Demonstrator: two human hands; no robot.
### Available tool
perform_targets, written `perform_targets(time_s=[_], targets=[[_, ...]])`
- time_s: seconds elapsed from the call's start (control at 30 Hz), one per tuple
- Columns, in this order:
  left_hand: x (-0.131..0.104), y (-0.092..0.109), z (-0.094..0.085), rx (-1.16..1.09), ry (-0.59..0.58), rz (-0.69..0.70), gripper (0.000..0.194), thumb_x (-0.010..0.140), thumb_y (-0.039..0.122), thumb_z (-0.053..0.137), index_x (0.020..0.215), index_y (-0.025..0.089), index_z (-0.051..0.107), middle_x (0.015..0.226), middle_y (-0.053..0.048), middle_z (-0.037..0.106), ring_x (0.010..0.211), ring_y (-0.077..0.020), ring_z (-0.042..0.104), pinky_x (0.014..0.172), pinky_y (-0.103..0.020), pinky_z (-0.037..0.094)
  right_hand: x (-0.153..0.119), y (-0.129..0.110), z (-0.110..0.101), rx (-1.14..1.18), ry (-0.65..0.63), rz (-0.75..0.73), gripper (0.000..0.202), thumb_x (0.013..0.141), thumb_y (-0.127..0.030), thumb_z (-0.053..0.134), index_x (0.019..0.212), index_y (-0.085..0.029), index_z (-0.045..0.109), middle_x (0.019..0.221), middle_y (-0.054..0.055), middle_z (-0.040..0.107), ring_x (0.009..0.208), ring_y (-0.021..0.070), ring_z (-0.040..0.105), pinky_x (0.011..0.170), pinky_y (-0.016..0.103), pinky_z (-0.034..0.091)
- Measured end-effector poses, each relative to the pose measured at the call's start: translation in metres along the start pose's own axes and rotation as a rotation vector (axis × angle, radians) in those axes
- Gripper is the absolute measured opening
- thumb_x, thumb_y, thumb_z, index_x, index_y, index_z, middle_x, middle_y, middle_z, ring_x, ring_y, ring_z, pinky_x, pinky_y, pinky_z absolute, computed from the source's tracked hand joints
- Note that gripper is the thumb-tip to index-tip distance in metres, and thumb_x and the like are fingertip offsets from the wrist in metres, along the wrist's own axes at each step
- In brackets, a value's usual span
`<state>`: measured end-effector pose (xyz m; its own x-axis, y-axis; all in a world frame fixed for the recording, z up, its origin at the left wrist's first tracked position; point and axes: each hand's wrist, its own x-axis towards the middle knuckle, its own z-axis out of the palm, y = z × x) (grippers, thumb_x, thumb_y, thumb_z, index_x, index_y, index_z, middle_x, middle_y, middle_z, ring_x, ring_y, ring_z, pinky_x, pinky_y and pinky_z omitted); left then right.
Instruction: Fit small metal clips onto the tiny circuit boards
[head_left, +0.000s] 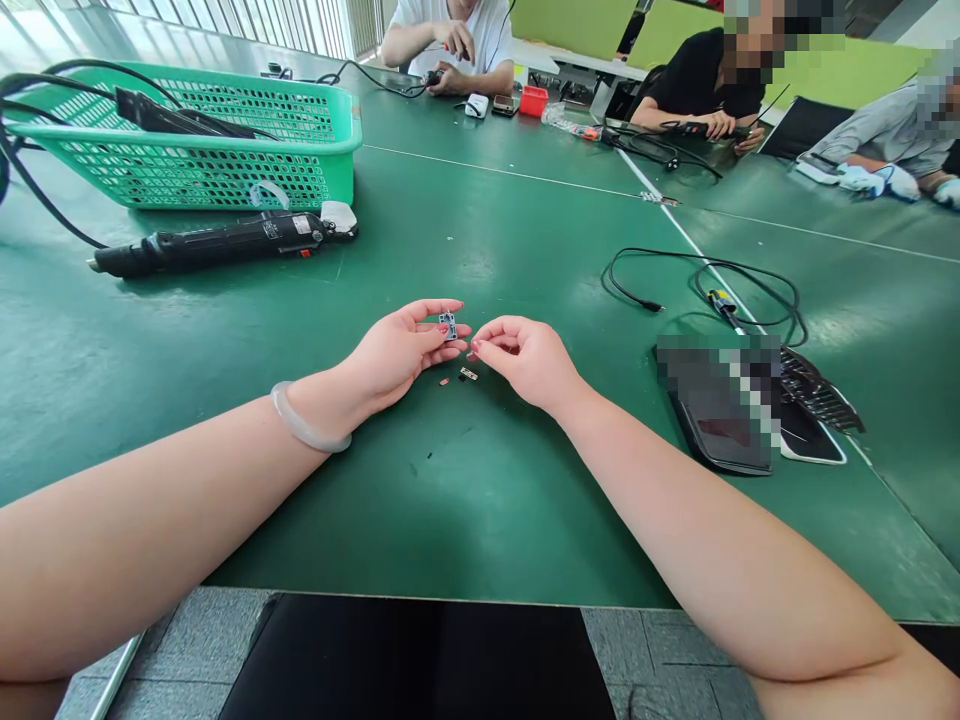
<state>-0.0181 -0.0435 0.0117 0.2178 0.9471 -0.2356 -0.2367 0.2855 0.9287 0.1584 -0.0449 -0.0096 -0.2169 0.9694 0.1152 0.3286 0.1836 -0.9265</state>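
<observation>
My left hand (401, 350), with a pale bangle at its wrist, holds a small grey-blue rectangular part with cut-outs (448, 325) between thumb and fingers. Close to its right, my right hand (525, 362) is closed in a pinch; whatever sits between its fingertips is too small to make out. The fingertips of both hands almost meet. On the green table just below them lie a small metallic strip (469, 374), a tiny dark piece beside it and a tiny reddish piece (444, 381).
A green plastic basket (341, 150) with cables stands at the back left. Before it lies a black electric screwdriver (217, 243). To the right are a coiled black cable (675, 253), a phone (720, 420) and a black hair claw (821, 390). Several people sit across the table (495, 520).
</observation>
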Motion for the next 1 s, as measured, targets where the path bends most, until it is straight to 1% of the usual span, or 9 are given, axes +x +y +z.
perform_targets(time_s=[0.13, 0.23, 0.3, 0.4, 0.47, 0.6, 0.73, 0.83, 1.0], targets=[[-0.002, 0.000, -0.001, 0.068, -0.079, 0.002, 0.030, 0.086, 0.007, 0.055, 0.115, 0.012, 0.061, 0.098, -0.009, 0.071, 0.079, -0.0112, 0.067, 0.078, -0.027, 0.053, 0.002, -0.001, -0.002, 0.163, 0.036, 0.039, 0.021, 0.077, -0.039, 0.067, 0.079, -0.018, 0.063, 0.074, 0.002, 0.071, 0.062, 0.0109, 0.059, 0.062, 0.027, 0.045], [-0.003, -0.002, -0.001, 0.187, -0.166, 0.039, 0.040, 0.079, 0.009, 0.067, 0.118, 0.015, 0.062, 0.096, -0.007, 0.070, 0.082, -0.0126, 0.066, 0.072, -0.025, 0.052, 0.001, -0.005, 0.000, 0.151, 0.068, 0.008, 0.020, 0.076, -0.038, 0.067, 0.076, -0.019, 0.063, 0.071, 0.001, 0.068, 0.062, 0.0107, 0.058, 0.064, 0.027, 0.046], [-0.004, -0.003, -0.002, 0.267, -0.199, 0.082, 0.045, 0.075, 0.013, 0.073, 0.119, 0.018, 0.062, 0.093, -0.005, 0.069, 0.082, -0.0132, 0.066, 0.072, -0.026, 0.052, -0.001, -0.007, 0.002, 0.090, 0.086, -0.027, 0.017, 0.076, -0.035, 0.067, 0.072, -0.019, 0.062, 0.070, 0.000, 0.067, 0.063, 0.0110, 0.058, 0.066, 0.028, 0.046], [-0.004, -0.004, -0.002, 0.318, -0.202, 0.120, 0.046, 0.073, 0.021, 0.075, 0.118, 0.018, 0.064, 0.093, -0.005, 0.069, 0.079, -0.0136, 0.066, 0.075, -0.030, 0.053, -0.004, -0.010, 0.005, -0.004, 0.117, -0.060, 0.015, 0.077, -0.032, 0.064, 0.070, -0.019, 0.060, 0.068, -0.001, 0.065, 0.062, 0.0108, 0.056, 0.064, 0.028, 0.045], [-0.004, -0.004, -0.002, 0.318, -0.195, 0.119, 0.045, 0.075, 0.023, 0.074, 0.118, 0.016, 0.064, 0.091, -0.005, 0.070, 0.078, -0.0135, 0.066, 0.075, -0.030, 0.053, -0.004, -0.010, 0.005, -0.035, 0.130, -0.064, 0.015, 0.078, -0.031, 0.063, 0.069, -0.019, 0.059, 0.067, -0.002, 0.064, 0.061, 0.0106, 0.054, 0.063, 0.027, 0.044], [-0.005, -0.001, -0.001, 0.299, -0.185, 0.093, 0.041, 0.079, 0.023, 0.070, 0.119, 0.014, 0.064, 0.082, -0.005, 0.071, 0.073, -0.0114, 0.064, 0.072, -0.027, 0.052, -0.005, -0.009, 0.005, -0.045, 0.131, -0.076, 0.016, 0.079, -0.032, 0.063, 0.070, -0.019, 0.059, 0.068, -0.001, 0.064, 0.061, 0.0108, 0.055, 0.063, 0.027, 0.045], [-0.006, 0.000, 0.000, 0.259, -0.170, 0.068, 0.039, 0.079, 0.019, 0.069, 0.117, 0.014, 0.066, 0.081, -0.006, 0.072, 0.073, -0.0110, 0.065, 0.072, -0.026, 0.051, -0.006, -0.007, 0.005, -0.034, 0.146, -0.104, 0.013, 0.079, -0.033, 0.064, 0.077, -0.020, 0.063, 0.074, -0.001, 0.067, 0.066, 0.0116, 0.059, 0.066, 0.027, 0.047], [-0.007, 0.000, 0.001, 0.220, -0.162, 0.053, 0.037, 0.079, 0.015, 0.068, 0.116, 0.013, 0.066, 0.081, -0.006, 0.072, 0.073, -0.0109, 0.065, 0.074, -0.026, 0.052, -0.006, -0.007, 0.005, -0.070, 0.152, -0.131, 0.011, 0.080, -0.031, 0.064, 0.078, -0.020, 0.065, 0.077, 0.000, 0.069, 0.068, 0.0123, 0.060, 0.067, 0.028, 0.048], [-0.006, -0.001, 0.000, 0.181, -0.179, 0.055, 0.035, 0.081, 0.019, 0.068, 0.115, 0.012, 0.067, 0.090, -0.009, 0.072, 0.078, -0.0121, 0.066, 0.077, -0.027, 0.053, -0.008, -0.010, 0.005, -0.153, 0.167, -0.160, 0.012, 0.082, -0.031, 0.061, 0.077, -0.021, 0.066, 0.075, 0.000, 0.068, 0.066, 0.0124, 0.058, 0.065, 0.028, 0.046]])
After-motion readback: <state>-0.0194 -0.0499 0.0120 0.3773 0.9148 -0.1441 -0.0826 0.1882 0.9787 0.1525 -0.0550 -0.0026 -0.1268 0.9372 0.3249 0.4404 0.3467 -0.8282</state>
